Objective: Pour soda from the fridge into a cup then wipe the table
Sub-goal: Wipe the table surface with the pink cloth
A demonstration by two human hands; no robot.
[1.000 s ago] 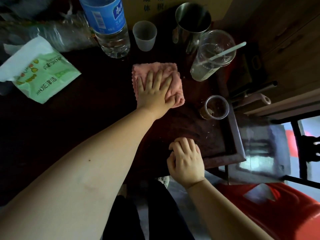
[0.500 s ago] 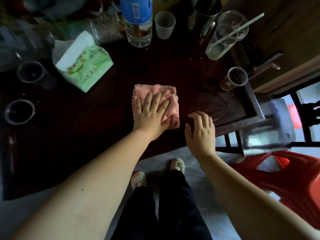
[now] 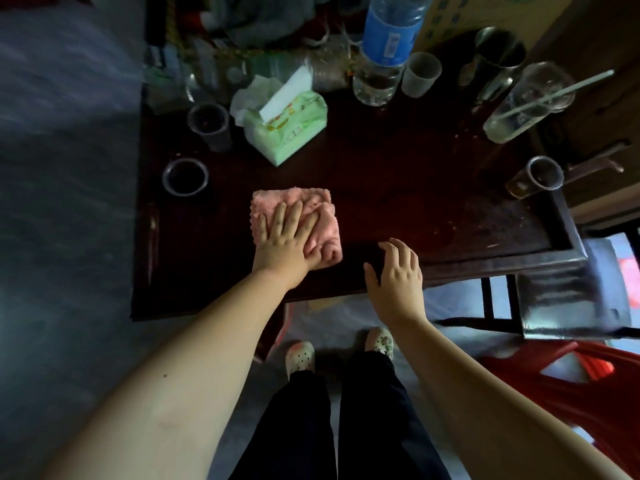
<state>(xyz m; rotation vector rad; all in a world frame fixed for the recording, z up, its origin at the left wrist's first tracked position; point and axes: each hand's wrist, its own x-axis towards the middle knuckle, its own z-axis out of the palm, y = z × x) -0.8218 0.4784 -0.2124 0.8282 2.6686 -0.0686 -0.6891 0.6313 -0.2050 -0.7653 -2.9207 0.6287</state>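
A folded pink cloth [image 3: 327,226] lies on the dark wooden table [image 3: 398,188] close to its near edge. My left hand [image 3: 284,244] presses flat on the cloth, fingers spread over it and the thumb tucked against a fold. My right hand [image 3: 394,275] rests on the table's near edge just right of the cloth, fingers apart and holding nothing. A clear cup [image 3: 540,174] with a little brownish liquid stands at the right edge. Two clear cups [image 3: 207,124] [image 3: 185,176] with dark liquid stand at the left.
At the back stand a water bottle [image 3: 384,46], a small white cup [image 3: 420,76], a metal mug [image 3: 498,53] and a large clear cup with a straw [image 3: 526,102]. A green tissue pack [image 3: 287,126] lies left of centre. A red stool [image 3: 571,386] stands at the lower right.
My left hand has slid the cloth from the back of the table toward the near edge. My right hand has uncurled from a loose fist and now lies spread on the edge.
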